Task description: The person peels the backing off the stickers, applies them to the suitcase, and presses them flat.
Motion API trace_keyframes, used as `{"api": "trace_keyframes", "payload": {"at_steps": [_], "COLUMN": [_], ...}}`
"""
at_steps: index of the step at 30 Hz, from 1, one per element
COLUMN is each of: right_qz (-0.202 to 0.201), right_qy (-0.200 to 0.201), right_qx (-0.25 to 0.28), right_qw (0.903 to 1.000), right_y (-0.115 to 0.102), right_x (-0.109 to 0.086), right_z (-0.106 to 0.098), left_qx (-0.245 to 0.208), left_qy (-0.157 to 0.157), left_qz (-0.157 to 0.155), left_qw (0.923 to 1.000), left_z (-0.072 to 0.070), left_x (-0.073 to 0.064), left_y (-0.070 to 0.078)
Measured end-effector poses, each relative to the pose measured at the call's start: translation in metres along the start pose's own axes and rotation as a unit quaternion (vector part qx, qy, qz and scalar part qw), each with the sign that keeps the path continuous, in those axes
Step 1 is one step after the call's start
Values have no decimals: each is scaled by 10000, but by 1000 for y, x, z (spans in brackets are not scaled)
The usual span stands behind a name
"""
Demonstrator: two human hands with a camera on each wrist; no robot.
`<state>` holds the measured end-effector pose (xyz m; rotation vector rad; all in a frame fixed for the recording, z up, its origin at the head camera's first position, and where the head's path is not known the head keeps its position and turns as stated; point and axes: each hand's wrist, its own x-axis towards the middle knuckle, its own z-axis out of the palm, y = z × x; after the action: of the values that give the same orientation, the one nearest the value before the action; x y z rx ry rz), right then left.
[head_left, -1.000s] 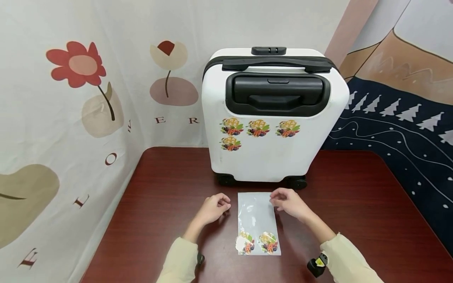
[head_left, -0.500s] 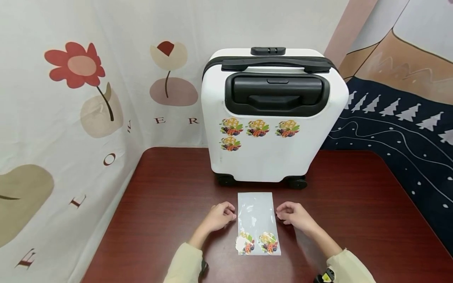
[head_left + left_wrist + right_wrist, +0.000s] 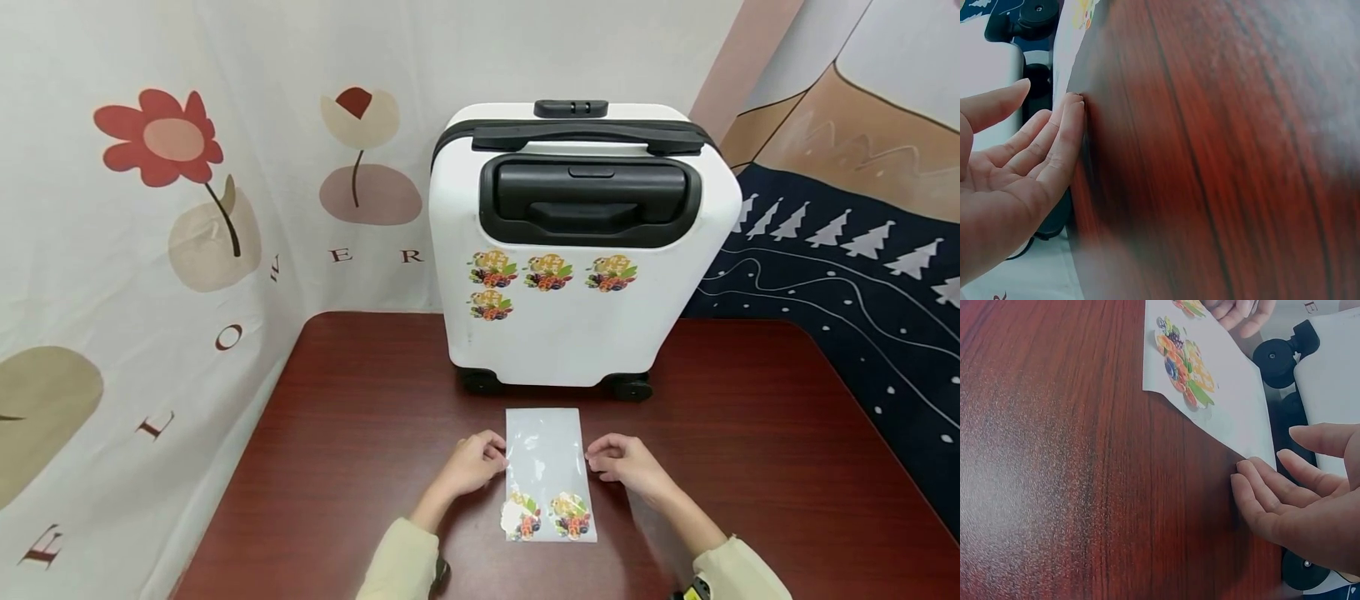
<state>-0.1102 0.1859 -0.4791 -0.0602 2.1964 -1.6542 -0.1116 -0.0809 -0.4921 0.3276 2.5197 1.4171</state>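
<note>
On the table lies a pale, glossy sticker sheet (image 3: 543, 454) with two fruit stickers near its front end, the left sticker (image 3: 527, 523) partly white and the right sticker (image 3: 570, 515) more fully coloured. My left hand (image 3: 472, 464) is at the sheet's left edge, fingertips at the tabletop; in the left wrist view its thumb (image 3: 997, 107) stands apart from the loosely bent fingers. At the right edge is my right hand (image 3: 632, 468), its fingertips touching or nearly touching the sheet, thumb apart. Neither hand grips anything.
A white suitcase (image 3: 555, 342) with black handles and wheels stands upright behind the sheet. Several matching fruit stickers (image 3: 549, 273) are on its front. A printed cloth backdrop (image 3: 360, 283) surrounds the dark red wooden table (image 3: 360, 400).
My right hand has left the sheet's far right corner and come nearer to me, beside the right edge. My left hand has moved right and slightly nearer, reaching the left edge.
</note>
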Motion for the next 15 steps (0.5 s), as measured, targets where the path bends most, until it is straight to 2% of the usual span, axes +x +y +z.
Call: {"api": "trace_keyframes", "payload": {"at_steps": [10,15], "right_qz": [23,1], "right_qy": [173,192], "right_qx": [-11,78], "right_qw": [9998,9998], "right_y": [-1,-1], "right_x": [-1,-1], "right_z": [5,7], "left_qx": [376,461], "left_qy": [131,314], "left_qz": [48,25], "left_qw": [9992,9984], "left_z": [3,5], "left_x": [0,1], "left_y": [1,1]}}
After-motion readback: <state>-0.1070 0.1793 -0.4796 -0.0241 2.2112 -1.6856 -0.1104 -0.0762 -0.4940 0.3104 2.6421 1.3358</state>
